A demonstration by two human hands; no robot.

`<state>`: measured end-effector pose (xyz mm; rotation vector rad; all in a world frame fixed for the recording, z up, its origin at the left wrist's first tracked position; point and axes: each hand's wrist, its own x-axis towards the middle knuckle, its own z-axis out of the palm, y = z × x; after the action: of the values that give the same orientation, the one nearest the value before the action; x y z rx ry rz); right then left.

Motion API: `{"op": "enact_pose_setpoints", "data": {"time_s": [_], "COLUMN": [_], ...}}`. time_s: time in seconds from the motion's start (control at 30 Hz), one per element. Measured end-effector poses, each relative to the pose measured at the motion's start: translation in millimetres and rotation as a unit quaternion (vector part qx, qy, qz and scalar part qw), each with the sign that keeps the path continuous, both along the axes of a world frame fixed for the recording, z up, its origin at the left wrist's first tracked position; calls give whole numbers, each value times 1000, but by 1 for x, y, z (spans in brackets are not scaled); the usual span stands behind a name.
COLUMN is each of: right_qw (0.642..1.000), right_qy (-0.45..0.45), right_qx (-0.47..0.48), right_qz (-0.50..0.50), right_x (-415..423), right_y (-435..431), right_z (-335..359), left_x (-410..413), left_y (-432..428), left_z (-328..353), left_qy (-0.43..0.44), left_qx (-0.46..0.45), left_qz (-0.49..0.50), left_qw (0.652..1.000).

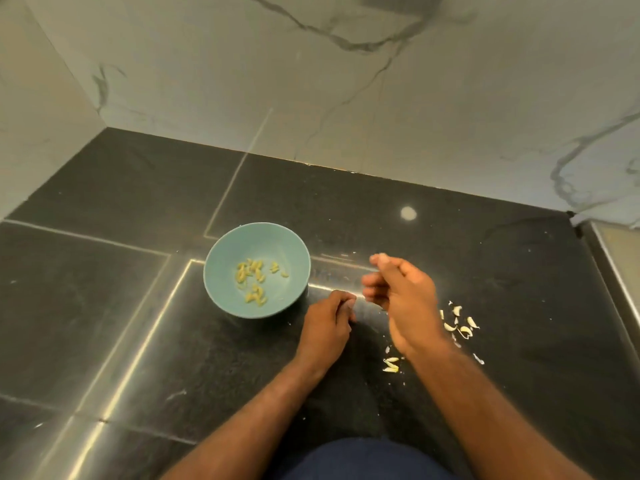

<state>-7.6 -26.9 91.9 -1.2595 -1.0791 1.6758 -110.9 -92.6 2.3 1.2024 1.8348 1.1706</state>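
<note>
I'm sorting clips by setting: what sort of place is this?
Probably a home kitchen or food-preparation corner: a dark stone surface meets a marble-look wall, with a blue bowl of small yellowish pieces and pale peelings scattered nearby.

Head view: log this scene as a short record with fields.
floor: dark stone slabs with pale seams
backdrop: marble wall
container: blue-green bowl, upright, left of both hands
contents: small yellow-green pieces on its bottom
left: left hand low beside the bowl, fingers curled; what it holds, if anything, is hidden
right: right hand raised, blurred, fingers loosely bent
scraps: pale husks scattered on the slabs by the right hand
</note>
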Motion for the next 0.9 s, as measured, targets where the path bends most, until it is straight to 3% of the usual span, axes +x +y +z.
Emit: {"op": "enact_pose_setpoints", "data": {"time_s": [0.1,0.23,0.4,0.57,0.73,0.83,0.9], "right_qw": [993,947,935,850,801,791,805], "right_qy": [-101,-273,-314,-447,-509,-510,-497], "right_qx": [58,121,152,165,182,216,217], "right_qz": [-25,118,63,226,257,259,240], "right_x": [40,83,93,91,87,88,90], "right_y": [-9,-17,-33,-48,-58,-61,-61], "right_z": [-16,-36,-35,-41,-50,-54,-54], "left_x": [1,1,1,1,1,3,4], "left_y": [2,2,3,3,4,3,2], "left_z": [0,-5,-5,-3,-4,-4,-4], "left_qy": [22,61,66,76,73,77,70], "left_qx": [4,15,32,29,23,25,18], "left_qz": [-24,-61,-53,-46,-42,-37,-30], "left_qw": [999,996,996,996,996,996,997]}}
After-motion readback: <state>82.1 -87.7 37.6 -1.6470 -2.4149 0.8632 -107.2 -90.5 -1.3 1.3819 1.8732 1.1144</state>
